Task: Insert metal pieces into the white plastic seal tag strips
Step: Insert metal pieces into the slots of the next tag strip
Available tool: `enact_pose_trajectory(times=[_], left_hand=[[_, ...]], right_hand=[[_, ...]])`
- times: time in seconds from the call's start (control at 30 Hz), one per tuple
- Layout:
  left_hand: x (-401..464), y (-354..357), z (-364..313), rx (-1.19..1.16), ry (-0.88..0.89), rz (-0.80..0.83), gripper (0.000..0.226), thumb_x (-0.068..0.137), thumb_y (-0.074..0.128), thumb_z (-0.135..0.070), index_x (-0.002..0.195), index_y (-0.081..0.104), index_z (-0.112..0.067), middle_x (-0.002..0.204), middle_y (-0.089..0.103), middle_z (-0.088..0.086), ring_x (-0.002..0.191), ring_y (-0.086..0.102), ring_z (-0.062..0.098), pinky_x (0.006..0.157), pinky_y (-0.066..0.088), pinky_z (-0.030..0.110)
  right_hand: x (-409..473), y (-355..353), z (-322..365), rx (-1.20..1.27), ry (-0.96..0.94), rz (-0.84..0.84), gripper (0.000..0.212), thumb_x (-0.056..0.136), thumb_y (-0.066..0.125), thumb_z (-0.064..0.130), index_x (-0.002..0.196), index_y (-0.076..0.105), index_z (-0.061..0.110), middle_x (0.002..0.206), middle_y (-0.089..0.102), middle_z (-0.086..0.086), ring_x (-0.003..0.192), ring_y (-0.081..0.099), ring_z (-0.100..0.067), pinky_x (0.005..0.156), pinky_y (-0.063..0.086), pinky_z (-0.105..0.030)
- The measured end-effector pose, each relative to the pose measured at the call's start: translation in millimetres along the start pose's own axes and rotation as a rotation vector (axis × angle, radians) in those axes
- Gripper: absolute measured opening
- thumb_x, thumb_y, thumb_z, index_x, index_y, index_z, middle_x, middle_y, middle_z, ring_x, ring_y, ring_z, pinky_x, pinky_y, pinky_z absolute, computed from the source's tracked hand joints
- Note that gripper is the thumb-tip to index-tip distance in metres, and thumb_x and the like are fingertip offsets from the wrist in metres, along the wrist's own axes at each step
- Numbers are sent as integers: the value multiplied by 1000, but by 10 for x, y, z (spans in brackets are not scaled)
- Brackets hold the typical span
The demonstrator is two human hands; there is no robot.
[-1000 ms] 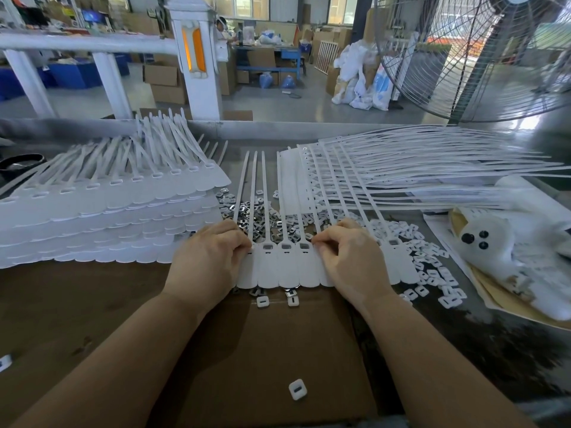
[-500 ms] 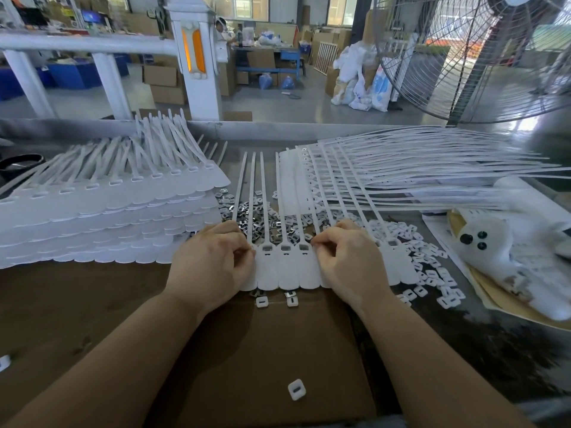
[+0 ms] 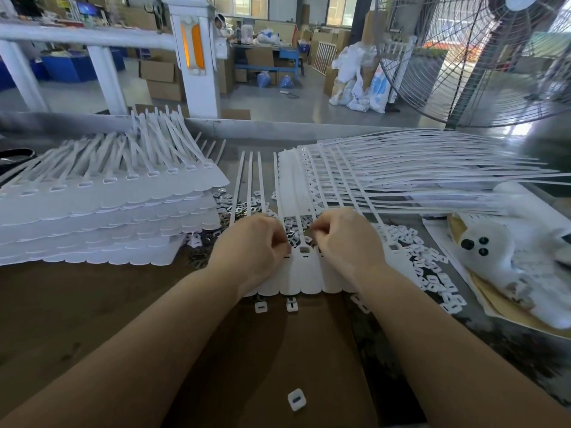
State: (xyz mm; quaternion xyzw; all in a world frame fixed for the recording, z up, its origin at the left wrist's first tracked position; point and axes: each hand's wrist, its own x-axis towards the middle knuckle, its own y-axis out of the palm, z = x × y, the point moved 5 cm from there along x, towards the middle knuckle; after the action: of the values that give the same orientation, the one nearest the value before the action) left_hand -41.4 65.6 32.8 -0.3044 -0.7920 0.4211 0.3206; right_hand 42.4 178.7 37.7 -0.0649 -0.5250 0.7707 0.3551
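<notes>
Left hand (image 3: 250, 251): centre of the frame, knuckles up, resting on the left part of the tag strip; its fingers are curled under, tips hidden, so whether they pinch anything cannot be told.
Right hand (image 3: 346, 242): just right of the left one, on the same strip; fingers (image 3: 318, 227) bunched as if pinching, but what they hold is too small to make out.
Tag strip (image 3: 304, 274): white row of joined tags lying flat on the bench (image 3: 77, 319) between and under both hands; only one slot shows in the gap, the rest are covered; thin tails run toward the upper centre.
Metal pieces (image 3: 230, 208): small grey heap behind the hands, partly hidden by them and the tails.
Left stack (image 3: 102, 217): finished-looking strips piled at the left, cut off by the frame edge.
Right pile (image 3: 417, 174): strips fanned out at upper right, tails blurred.
White clips (image 3: 432, 267): scattered right of the hands; one loose clip (image 3: 297, 399) lies at lower centre.
Fan (image 3: 479, 57): upper right, cut off.
</notes>
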Motion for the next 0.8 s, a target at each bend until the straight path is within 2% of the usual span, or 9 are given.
enact_pose_trajectory(times=[0.13, 0.23, 0.3, 0.4, 0.47, 0.57, 0.63, 0.7, 0.8], left_hand=[[6, 82, 23, -64, -52, -72, 6, 87, 60, -30, 89, 65, -27, 79, 49, -17, 77, 49, 7, 67, 38, 22], [-25, 98, 55, -99, -41, -114, 2, 86, 62, -31, 85, 62, -30, 73, 43, -22, 74, 43, 2, 62, 32, 17], [-38, 100, 70, -122, -38, -123, 2, 85, 63, -30, 83, 62, -31, 72, 43, -23, 70, 42, -2, 59, 30, 12], [-53, 94, 91, -157, -39, -136, 7, 85, 64, -29, 80, 60, -33, 73, 47, -22, 69, 44, -6, 59, 29, 7], [-63, 82, 110, -218, -48, -154, 5, 85, 63, -27, 84, 64, -31, 75, 51, -21, 67, 47, -5, 59, 33, 8], [-85, 61, 127, -341, -68, -179, 10, 87, 61, -27, 94, 68, -30, 75, 57, -21, 66, 51, -10, 57, 36, 6], [-90, 60, 117, -408, -69, -163, 12, 87, 61, -30, 96, 70, -31, 74, 61, -22, 69, 53, -15, 60, 39, 3], [-87, 70, 101, -450, -52, -126, 13, 87, 61, -31, 95, 71, -30, 75, 66, -20, 72, 58, -10, 63, 42, 4], [-75, 63, 108, -571, -42, -94, 10, 84, 66, -21, 89, 74, -23, 74, 70, -15, 73, 62, -5, 68, 46, 9]], right_hand=[[77, 79, -9, -53, 51, 88, 16, 88, 59, 21, 96, 71, 25, 100, 67, 6, 90, 60, -13, 71, 46, -26], [108, 109, -18, -68, 76, 115, 15, 86, 60, 22, 97, 71, 24, 101, 67, 6, 91, 61, -14, 75, 50, -28], [115, 106, -22, -50, 77, 112, 14, 86, 61, 21, 95, 71, 25, 101, 67, 6, 91, 61, -13, 77, 50, -28], [80, 68, -19, 41, 47, 42, 11, 86, 64, 18, 93, 72, 21, 98, 68, 5, 83, 56, -8, 72, 43, -22], [20, 24, -5, 74, 2, -32, 10, 87, 64, 19, 94, 72, 18, 95, 67, 3, 83, 55, -9, 72, 42, -23], [-109, -2, 64, 94, -116, -116, 9, 88, 63, 20, 93, 69, 16, 91, 67, 0, 87, 59, -16, 78, 49, -32], [-189, -5, 122, 117, -197, -157, 8, 87, 64, 19, 91, 69, 14, 87, 67, -1, 84, 59, -18, 76, 49, -36], [-246, 0, 170, 144, -268, -181, 8, 86, 65, 17, 88, 70, 11, 82, 67, -2, 79, 59, -19, 72, 49, -38], [-283, 3, 198, 222, -322, -185, 6, 83, 68, 14, 82, 71, 9, 75, 67, -2, 72, 59, -19, 66, 49, -39]])
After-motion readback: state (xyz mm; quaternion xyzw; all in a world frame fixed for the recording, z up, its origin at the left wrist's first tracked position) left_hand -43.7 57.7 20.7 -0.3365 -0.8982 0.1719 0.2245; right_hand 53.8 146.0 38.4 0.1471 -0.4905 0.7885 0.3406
